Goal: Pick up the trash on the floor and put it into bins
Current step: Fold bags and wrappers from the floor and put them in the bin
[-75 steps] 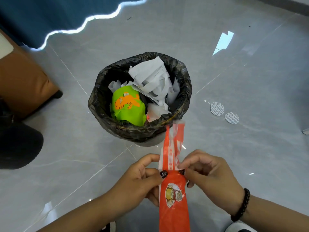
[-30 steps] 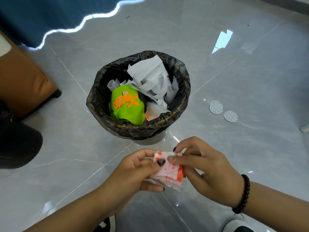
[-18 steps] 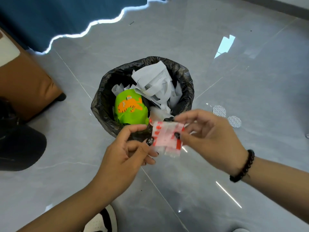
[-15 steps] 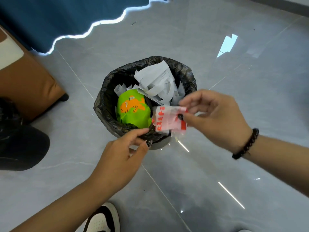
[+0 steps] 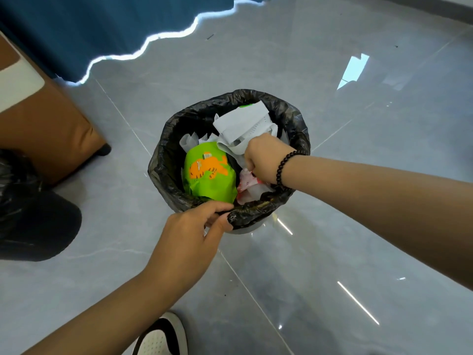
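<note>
A bin with a black liner [image 5: 294,119] stands on the grey tiled floor. It holds a green packet with an orange tiger [image 5: 208,178] and crumpled white paper [image 5: 245,124]. My right hand [image 5: 263,157] reaches down inside the bin with its fingers curled on a folded red-and-white wrapper [image 5: 247,181], which lies low among the trash. My left hand [image 5: 189,231] pinches the liner at the bin's near rim between thumb and fingers. The right fingertips are hidden.
A brown seat [image 5: 43,129] and a black bag-like object [image 5: 30,213] are at the left. A blue curtain [image 5: 102,26] hangs at the back left. My black-and-white shoe [image 5: 161,336] is at the bottom edge.
My hands folded the long wrapper small. My right hand then carried it forward and down into the bin. My left hand let go of the wrapper and took hold of the bin's near rim.
</note>
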{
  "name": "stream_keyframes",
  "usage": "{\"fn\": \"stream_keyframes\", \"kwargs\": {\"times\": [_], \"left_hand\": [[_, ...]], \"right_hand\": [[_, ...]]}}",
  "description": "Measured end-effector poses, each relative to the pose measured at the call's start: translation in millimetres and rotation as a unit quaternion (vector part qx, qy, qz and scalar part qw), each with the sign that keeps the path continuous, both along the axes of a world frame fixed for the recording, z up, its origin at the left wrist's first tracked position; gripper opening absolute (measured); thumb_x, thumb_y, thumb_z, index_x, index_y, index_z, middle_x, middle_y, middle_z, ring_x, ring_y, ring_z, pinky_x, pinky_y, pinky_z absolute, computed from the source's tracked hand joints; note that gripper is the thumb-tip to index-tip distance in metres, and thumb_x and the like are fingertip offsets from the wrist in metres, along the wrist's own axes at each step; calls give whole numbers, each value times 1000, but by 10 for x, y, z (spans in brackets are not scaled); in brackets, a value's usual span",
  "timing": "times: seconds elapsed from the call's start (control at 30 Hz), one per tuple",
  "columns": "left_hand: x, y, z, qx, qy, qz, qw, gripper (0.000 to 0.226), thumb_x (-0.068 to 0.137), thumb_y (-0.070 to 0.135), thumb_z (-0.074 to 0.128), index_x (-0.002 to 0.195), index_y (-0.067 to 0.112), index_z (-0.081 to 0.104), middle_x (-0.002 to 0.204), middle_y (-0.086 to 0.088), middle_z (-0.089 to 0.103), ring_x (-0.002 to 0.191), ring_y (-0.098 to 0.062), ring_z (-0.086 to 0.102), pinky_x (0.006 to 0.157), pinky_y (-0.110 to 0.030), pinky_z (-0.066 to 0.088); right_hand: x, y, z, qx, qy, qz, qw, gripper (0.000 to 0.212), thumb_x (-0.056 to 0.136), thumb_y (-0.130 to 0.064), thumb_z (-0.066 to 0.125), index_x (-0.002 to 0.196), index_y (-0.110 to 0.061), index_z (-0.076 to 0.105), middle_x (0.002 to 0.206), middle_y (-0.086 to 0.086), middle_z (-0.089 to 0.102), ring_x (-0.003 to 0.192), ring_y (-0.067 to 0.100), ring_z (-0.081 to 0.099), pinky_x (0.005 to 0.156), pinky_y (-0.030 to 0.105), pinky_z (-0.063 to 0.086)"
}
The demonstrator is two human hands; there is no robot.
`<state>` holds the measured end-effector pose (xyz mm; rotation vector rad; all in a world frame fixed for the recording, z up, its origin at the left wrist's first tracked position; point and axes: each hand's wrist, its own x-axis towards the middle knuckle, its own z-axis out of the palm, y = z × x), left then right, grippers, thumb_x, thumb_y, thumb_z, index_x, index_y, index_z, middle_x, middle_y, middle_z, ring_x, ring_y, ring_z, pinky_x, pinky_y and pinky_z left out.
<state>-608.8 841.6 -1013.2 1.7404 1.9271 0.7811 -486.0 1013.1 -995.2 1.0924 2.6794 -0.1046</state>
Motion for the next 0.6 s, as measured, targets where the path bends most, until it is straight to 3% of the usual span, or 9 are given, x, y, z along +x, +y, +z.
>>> {"fn": "stream_keyframes", "kwargs": {"times": [0.1,0.13,0.2,0.23,0.3,0.37,0.47,0.53,0.6], "left_hand": [[-5,-20,-27,16,-2,-5,1000,23,90,24,62,111,27,70,76,36,60,94,9,59,68,-2,45],[-8,-28,-38,20,-2,-4,1000,22,90,23,63,110,27,70,74,38,59,92,10,60,67,-1,45],[-6,-41,-46,28,-3,-4,1000,22,88,21,65,108,31,70,69,42,57,87,12,61,66,-1,44],[0,-45,-45,30,-5,-6,1000,23,88,21,66,106,34,70,67,43,57,84,13,61,65,0,44],[9,-59,-38,38,-3,-8,999,23,86,21,69,103,37,69,67,44,57,79,15,61,65,0,44],[16,-60,-27,50,5,-11,999,18,86,27,70,103,32,72,70,42,58,76,15,61,65,-2,45],[16,-39,-24,54,7,-10,998,25,82,35,62,103,30,73,70,39,59,74,16,60,64,-2,45],[18,-30,-18,55,6,-15,998,25,82,35,62,103,29,74,70,40,58,75,17,60,65,-2,46],[13,-32,-26,65,4,-20,998,21,83,29,70,103,26,74,73,39,59,76,19,59,65,1,44]], "right_hand": [[-29,-8,-27,-13,-50,19,998,36,91,-6,47,58,-11,36,64,3,35,53,14,31,46,19,25],[-44,1,-53,-23,-49,22,998,35,92,-9,47,58,-10,40,64,3,39,53,14,35,47,18,27],[-74,32,-98,-63,-31,36,997,22,92,-15,51,79,-6,66,83,6,62,75,20,57,67,21,45],[-75,51,-117,-96,-6,33,995,19,91,-14,53,93,-8,72,96,5,68,90,22,62,79,24,48],[-78,59,-130,-166,51,8,985,27,85,-5,56,102,-15,74,106,1,70,100,19,62,88,26,49],[-42,60,-115,-201,104,-18,974,32,83,0,54,102,-17,73,107,-1,70,99,16,63,86,24,51],[147,39,36,-166,242,-53,954,32,85,-1,48,96,-16,73,99,-4,71,84,8,61,78,15,48],[394,25,110,-163,395,-121,896,32,81,3,47,87,-15,72,86,-5,71,71,9,63,73,20,53],[706,33,103,-174,526,-222,802,30,80,6,47,81,-14,69,77,-2,70,57,9,65,58,20,52]]}}
